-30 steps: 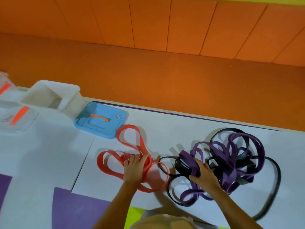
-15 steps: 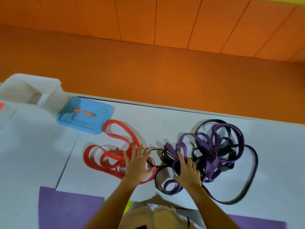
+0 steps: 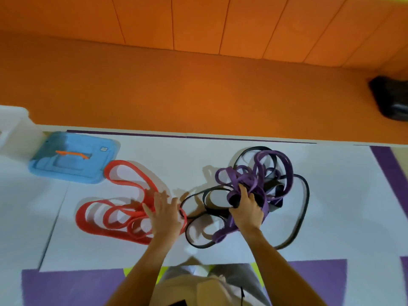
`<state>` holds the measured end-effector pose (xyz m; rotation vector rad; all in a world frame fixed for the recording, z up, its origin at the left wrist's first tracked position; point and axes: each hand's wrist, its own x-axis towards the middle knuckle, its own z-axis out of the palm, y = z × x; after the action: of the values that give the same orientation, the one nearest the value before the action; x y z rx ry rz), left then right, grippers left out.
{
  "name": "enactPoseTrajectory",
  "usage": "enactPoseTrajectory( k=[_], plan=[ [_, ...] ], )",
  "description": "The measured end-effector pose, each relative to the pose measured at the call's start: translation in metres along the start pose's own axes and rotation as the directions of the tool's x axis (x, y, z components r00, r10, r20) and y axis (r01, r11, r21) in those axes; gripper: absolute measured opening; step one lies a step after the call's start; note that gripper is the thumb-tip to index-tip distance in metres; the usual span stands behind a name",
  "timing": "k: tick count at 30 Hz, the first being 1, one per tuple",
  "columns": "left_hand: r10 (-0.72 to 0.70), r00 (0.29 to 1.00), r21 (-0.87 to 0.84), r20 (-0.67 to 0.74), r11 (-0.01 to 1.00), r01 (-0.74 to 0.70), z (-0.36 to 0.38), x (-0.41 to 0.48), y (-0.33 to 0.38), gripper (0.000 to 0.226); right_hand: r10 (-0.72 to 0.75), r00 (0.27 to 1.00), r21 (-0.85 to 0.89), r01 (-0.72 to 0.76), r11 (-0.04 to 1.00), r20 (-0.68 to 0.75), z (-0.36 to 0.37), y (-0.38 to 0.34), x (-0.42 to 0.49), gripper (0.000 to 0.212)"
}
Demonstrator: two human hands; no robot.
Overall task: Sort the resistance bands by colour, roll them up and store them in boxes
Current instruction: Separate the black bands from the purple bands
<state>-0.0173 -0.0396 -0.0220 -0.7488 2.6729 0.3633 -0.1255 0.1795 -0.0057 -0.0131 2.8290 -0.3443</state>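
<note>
We see the left hand (image 3: 164, 214) lying flat, fingers straight and spread, pressing on the red bands (image 3: 80, 217), a loose heap of flat rubbery loops on the white table (image 3: 154, 151). The right hand (image 3: 247, 208) has its fingers curled round a bunch of purple bands (image 3: 247, 178), tangled with thinner black bands (image 3: 307, 195) just right of the red heap. How many bands each tangle holds we cannot tell. One blue lid (image 3: 66, 173) with an orange handle (image 3: 71, 154) lies beside one white box (image 3: 15, 127).

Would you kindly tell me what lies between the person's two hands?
Head view: black band loops lie on the white mat between the left hand and the right hand, which grips the purple bands.
</note>
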Motion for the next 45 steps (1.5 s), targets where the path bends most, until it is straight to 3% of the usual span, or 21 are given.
enactPoseTrajectory(
  k=[3,7,10,12,14,16,18,20,22,24,26,27,30,33,36,40,42,45],
  plan=[
    [0.163,0.985,-0.029,-0.048,0.986,-0.165,0.001,0.002,0.026,0.063,0.094,0.995,0.052,-0.092,0.994,-0.031,-0.001,0.004,-0.001,0.085],
    [0.237,0.965,-0.1,0.11,0.969,-0.226,0.01,0.007,0.058,0.073,0.147,0.984,0.136,-0.134,0.982,-0.095,-0.006,0.016,0.003,0.083],
    [0.157,0.949,0.072,0.274,0.98,-0.183,0.019,0.006,0.065,0.09,0.186,0.973,0.212,-0.154,0.965,-0.137,-0.02,0.03,0.008,0.079],
    [0.129,0.956,0.207,0.265,0.96,-0.187,0.028,0.003,0.068,0.088,0.193,0.963,0.256,-0.142,0.956,-0.187,-0.03,0.042,0.012,0.077],
    [0.152,0.968,0.233,0.199,0.952,-0.197,0.031,0.004,0.076,0.077,0.19,0.953,0.301,-0.114,0.947,-0.235,-0.04,0.053,0.02,0.077],
    [0.219,0.96,0.08,0.174,0.968,-0.236,0.034,0.009,0.088,0.065,0.175,0.956,0.34,-0.089,0.936,-0.234,-0.048,0.065,0.031,0.075],
    [0.249,0.957,-0.272,0.146,0.941,-0.203,0.036,0.012,0.103,0.055,0.131,0.976,0.345,-0.063,0.937,-0.177,-0.051,0.074,0.038,0.074],
    [0.215,0.972,-0.552,0.094,0.824,-0.129,0.033,0.012,0.123,0.049,0.031,0.997,0.318,-0.009,0.948,-0.064,-0.051,0.082,0.044,0.081],
    [0.159,0.986,-0.698,0.058,0.712,-0.074,0.027,0.008,0.146,0.047,-0.095,0.99,0.302,0.059,0.952,0.105,-0.049,0.088,0.05,0.091],
    [0.185,0.981,-0.832,0.064,0.553,-0.05,0.019,0.003,0.17,0.041,-0.213,0.949,0.294,0.14,0.945,0.231,-0.045,0.096,0.055,0.087],
    [0.18,0.981,-0.903,0.074,0.43,-0.01,0.016,-0.001,0.188,0.037,-0.314,0.907,0.342,0.211,0.916,0.281,-0.04,0.108,0.059,0.076],
    [0.14,0.987,-0.907,0.078,0.422,0.011,0.016,-0.003,0.193,0.039,-0.357,0.887,0.379,0.234,0.895,0.295,-0.039,0.115,0.06,0.071],
    [0.006,1.0,-0.884,0.021,0.467,0.015,0.025,-0.009,0.198,0.051,-0.463,0.843,0.475,0.299,0.827,0.275,-0.039,0.133,0.063,0.055],
    [-0.177,0.984,-0.846,0.02,0.521,0.111,0.028,-0.016,0.2,0.058,-0.506,0.855,0.571,0.36,0.738,0.116,-0.044,0.152,0.067,0.027],
    [-0.298,0.953,-0.806,0.057,0.549,0.22,0.029,-0.019,0.201,0.061,-0.461,0.886,0.583,0.394,0.71,-0.036,-0.057,0.168,0.076,0.021],
    [-0.405,0.905,-0.796,0.133,0.5,0.341,0.032,-0.027,0.201,0.077,-0.259,0.957,0.601,0.282,0.747,-0.127,-0.072,0.189,0.092,0.047],
    [-0.423,0.896,-0.819,0.132,0.463,0.339,0.032,-0.031,0.2,0.084,-0.166,0.985,0.611,0.165,0.774,-0.056,-0.074,0.196,0.094,0.065],
    [-0.446,0.885,-0.837,0.131,0.429,0.34,0.03,-0.037,0.197,0.087,-0.017,0.982,0.613,-0.105,0.783,0.189,-0.063,0.2,0.093,0.077]
  ],
)
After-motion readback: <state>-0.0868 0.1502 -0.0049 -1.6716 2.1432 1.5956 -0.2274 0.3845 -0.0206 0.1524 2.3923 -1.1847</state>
